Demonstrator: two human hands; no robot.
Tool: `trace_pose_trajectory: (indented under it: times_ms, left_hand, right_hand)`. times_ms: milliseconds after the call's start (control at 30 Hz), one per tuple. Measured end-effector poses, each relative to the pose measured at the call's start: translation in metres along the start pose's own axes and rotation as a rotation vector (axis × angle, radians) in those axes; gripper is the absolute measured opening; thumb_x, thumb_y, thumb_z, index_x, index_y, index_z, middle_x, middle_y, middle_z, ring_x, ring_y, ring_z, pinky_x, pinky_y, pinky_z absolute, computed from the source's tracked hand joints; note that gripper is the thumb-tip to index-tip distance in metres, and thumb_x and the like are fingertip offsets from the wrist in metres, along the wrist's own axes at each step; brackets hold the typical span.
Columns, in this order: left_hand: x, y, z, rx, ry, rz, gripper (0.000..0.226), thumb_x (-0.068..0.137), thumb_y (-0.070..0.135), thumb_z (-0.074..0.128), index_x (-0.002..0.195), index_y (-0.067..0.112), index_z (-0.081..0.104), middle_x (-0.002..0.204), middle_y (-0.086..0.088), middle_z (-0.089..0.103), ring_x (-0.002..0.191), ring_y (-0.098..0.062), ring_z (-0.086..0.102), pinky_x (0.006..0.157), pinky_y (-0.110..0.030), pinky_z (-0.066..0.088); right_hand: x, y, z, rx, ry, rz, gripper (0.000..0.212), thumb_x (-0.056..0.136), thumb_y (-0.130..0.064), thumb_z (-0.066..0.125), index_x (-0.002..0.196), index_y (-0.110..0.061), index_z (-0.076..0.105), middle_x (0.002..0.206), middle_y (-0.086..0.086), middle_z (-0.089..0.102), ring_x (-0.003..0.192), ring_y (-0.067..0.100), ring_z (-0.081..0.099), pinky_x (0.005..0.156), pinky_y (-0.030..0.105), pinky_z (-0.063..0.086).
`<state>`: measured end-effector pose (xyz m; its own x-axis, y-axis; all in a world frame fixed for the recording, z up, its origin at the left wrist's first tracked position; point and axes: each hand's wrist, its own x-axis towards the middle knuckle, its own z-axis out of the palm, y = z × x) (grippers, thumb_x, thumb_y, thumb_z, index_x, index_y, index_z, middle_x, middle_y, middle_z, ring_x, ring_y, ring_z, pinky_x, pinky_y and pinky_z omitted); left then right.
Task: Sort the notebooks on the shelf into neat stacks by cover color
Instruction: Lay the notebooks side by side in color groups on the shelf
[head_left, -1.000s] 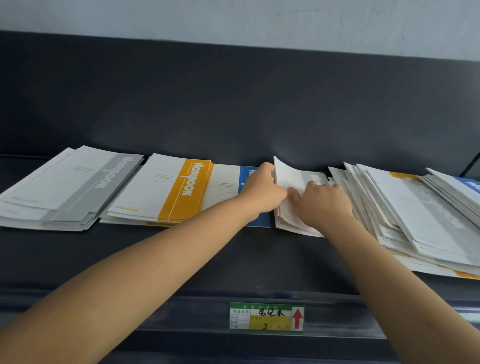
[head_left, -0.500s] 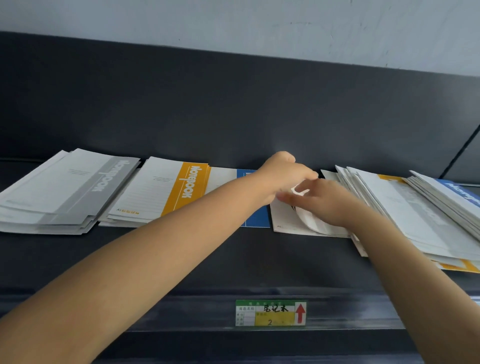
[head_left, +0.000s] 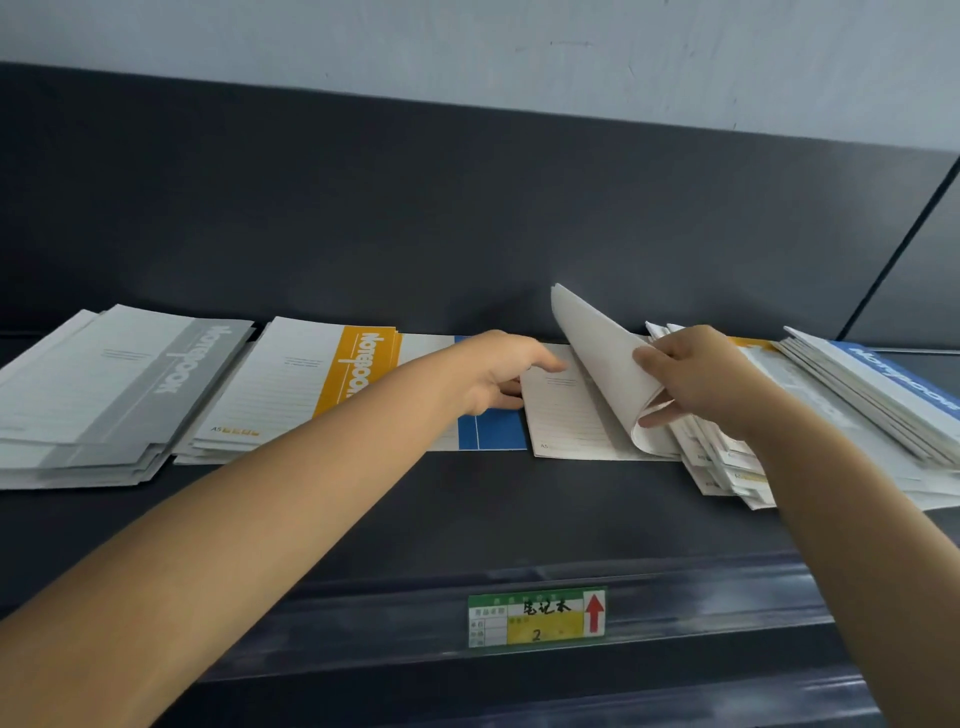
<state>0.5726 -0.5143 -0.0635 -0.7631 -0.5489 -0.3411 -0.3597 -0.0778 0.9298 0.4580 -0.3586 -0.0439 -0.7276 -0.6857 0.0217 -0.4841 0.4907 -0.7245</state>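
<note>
**Two stacks made, the big pile on the right not yet sorted**

On the left part of the shelf (head_left: 467, 509) two color groups are already there. The gray stack (head_left: 104, 384) lies at the far left. It holds several notebooks, but their edges are fanned out, not squared. Just beside it on the right is the yellow stack (head_left: 311, 384), also a little stepped. Next to that lies a blue notebook (head_left: 493, 434); I judge it is the start of a blue group, though the forearm covers a part of it.

In the middle a flat notebook (head_left: 566, 415) lies with its lined cover up, touching the blue one. The left hand (head_left: 498, 369) has its thumb on the far left corner of this notebook and its fingers curled at the left edge. If they really pinch it, I cannot tell. The right hand (head_left: 696, 374) grips a bent notebook (head_left: 597, 353), thumb on one side and fingers under the curl, and the cover stands up against the dark back panel. The color band of both these notebooks is hidden.

The larger work is left, in my judgement. The unsorted pile (head_left: 831, 415) on the right is thick and leaning, with yellow and blue covers mixed in it. Each one must go to its color, and after that all stacks need straightening. A label (head_left: 537, 618) with a red arrow is fixed on the near rail of the shelf.
</note>
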Motion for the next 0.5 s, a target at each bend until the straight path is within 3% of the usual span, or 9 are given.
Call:
trace_pose_trajectory:
  times_ms: [67,133,233,333,433,500]
  left_hand:
    - [-0.001,0.001,0.001,-0.046,-0.004,-0.014,0.04,0.088,0.015,0.069,0.124,0.005,0.054,0.122,-0.011,0.058,0.106,-0.022,0.061,0.098,-0.036,0.049]
    - [0.0,0.003,0.001,-0.063,-0.006,-0.038,0.043,0.089,0.016,0.069,0.125,0.003,0.05,0.118,-0.012,0.058,0.099,-0.021,0.06,0.095,-0.036,0.049]
    - [0.0,0.005,0.001,-0.088,-0.013,-0.062,0.042,0.089,0.019,0.069,0.121,0.002,0.049,0.105,-0.011,0.057,0.094,-0.02,0.058,0.095,-0.036,0.047]
    - [0.002,0.003,0.0,-0.095,0.004,-0.054,0.042,0.088,0.019,0.069,0.123,0.003,0.051,0.11,-0.009,0.056,0.106,-0.023,0.057,0.098,-0.038,0.047]
    - [0.005,-0.001,0.0,-0.128,0.017,-0.024,0.035,0.089,0.017,0.068,0.12,0.006,0.057,0.114,-0.007,0.056,0.106,-0.023,0.059,0.096,-0.038,0.049]
    - [0.006,-0.003,0.0,-0.142,0.02,-0.022,0.031,0.089,0.015,0.067,0.118,0.008,0.06,0.114,-0.009,0.061,0.106,-0.023,0.061,0.095,-0.037,0.05]
  right_hand:
    - [-0.002,0.002,-0.001,0.045,0.024,-0.024,0.044,0.094,-0.024,0.05,0.092,0.019,0.049,0.072,0.03,0.05,0.055,0.025,0.07,0.085,0.058,0.05]
    - [-0.003,0.004,-0.002,0.037,0.065,-0.062,0.048,0.091,-0.029,0.054,0.092,0.019,0.051,0.081,0.04,0.054,0.054,0.023,0.07,0.082,0.063,0.05]
    - [-0.007,-0.001,-0.002,0.023,0.087,-0.125,0.043,0.085,-0.038,0.066,0.086,0.005,0.065,0.077,0.024,0.066,0.06,0.02,0.07,0.074,0.051,0.057]
    - [-0.018,-0.009,0.008,0.024,-0.019,-0.105,0.038,0.072,-0.045,0.078,0.093,-0.015,0.068,0.077,0.007,0.072,0.071,0.02,0.071,0.075,0.034,0.059]
    - [-0.02,-0.011,0.018,-0.043,-0.069,-0.101,0.037,0.065,-0.04,0.085,0.09,-0.019,0.068,0.078,0.0,0.072,0.071,0.014,0.069,0.069,0.026,0.053]
    - [-0.018,-0.007,0.023,-0.032,-0.091,-0.092,0.041,0.06,-0.037,0.088,0.091,-0.014,0.072,0.076,-0.001,0.073,0.068,0.016,0.07,0.072,0.032,0.057]
